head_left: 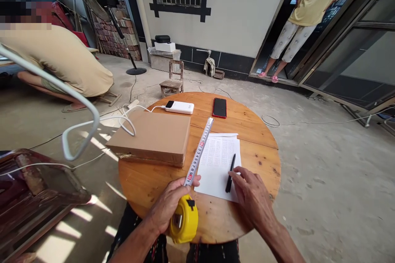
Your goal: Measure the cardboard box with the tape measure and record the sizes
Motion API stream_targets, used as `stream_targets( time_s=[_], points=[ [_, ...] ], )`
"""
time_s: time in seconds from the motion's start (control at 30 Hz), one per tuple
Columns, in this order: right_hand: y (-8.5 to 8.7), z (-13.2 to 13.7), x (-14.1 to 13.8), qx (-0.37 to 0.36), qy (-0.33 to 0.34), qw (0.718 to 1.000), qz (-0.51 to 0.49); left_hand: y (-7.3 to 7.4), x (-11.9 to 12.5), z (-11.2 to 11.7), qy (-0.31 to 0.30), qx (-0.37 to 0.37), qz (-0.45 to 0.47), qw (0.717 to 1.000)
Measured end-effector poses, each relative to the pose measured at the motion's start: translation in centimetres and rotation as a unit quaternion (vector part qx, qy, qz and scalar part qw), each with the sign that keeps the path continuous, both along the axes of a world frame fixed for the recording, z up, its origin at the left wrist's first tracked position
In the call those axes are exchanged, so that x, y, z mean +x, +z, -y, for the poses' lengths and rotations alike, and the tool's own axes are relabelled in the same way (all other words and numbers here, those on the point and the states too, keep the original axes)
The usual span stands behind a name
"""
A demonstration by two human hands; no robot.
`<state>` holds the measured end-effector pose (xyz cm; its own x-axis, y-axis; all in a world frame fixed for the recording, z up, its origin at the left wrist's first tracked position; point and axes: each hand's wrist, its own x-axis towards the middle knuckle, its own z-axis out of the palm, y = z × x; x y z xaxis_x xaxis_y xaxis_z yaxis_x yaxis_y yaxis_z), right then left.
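My left hand [173, 199] is closed around the blade of a yellow tape measure [184, 222], just above its case. The silver blade [199, 152] sticks out away from me, slanting over the table between a cardboard box and a sheet of paper. My right hand [251, 191] has its thumb and fingertips at the middle of a black pen [232, 164], apparently pinching it. Under the pen lies the white paper [212, 187], with rows of print too small to read. The flat brown cardboard box [154, 133] sits on the left of the round wooden table [259, 148].
A white power bank [179, 107] with a white cable and a dark phone [219, 107] lie at the table's far side. Beyond stand a small wooden chair [173, 80] and a fan [135, 70]. One person crouches at left; another stands in the doorway.
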<state>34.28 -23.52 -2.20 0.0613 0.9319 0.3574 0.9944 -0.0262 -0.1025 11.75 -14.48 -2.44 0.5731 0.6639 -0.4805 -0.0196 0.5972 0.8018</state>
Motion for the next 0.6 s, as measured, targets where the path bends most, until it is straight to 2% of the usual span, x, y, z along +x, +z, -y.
stream_targets(
  time_s=[0.1,0.2,0.37,0.43,0.5,0.53,0.6],
  points=[
    [0.3,-0.4,1.5,-0.052,0.018,0.994,0.093,0.1,0.0,-0.2,0.0,-0.022,0.017,1.0],
    [0.8,-1.3,1.7,-0.09,0.08,0.981,0.153,0.2,0.0,-0.3,0.003,-0.02,0.029,0.999],
    [1.5,-2.2,2.1,-0.086,0.161,0.967,0.175,-0.1,-0.1,-0.2,-0.001,-0.008,0.04,0.999],
    [2.1,-2.0,2.3,-0.055,0.158,0.979,0.112,-0.2,-0.1,-0.2,0.003,-0.009,0.049,0.999],
    [3.0,-1.4,2.1,-0.001,0.101,0.995,-0.01,-0.2,-0.2,-0.2,0.008,-0.004,0.058,0.998],
    [3.5,-1.0,1.7,0.029,0.06,0.994,-0.082,-0.1,-0.3,-0.2,0.009,-0.003,0.061,0.998],
    [4.3,-0.3,0.5,0.066,-0.004,0.973,-0.223,-0.1,-0.3,-0.2,0.006,-0.002,0.066,0.998]
  ],
)
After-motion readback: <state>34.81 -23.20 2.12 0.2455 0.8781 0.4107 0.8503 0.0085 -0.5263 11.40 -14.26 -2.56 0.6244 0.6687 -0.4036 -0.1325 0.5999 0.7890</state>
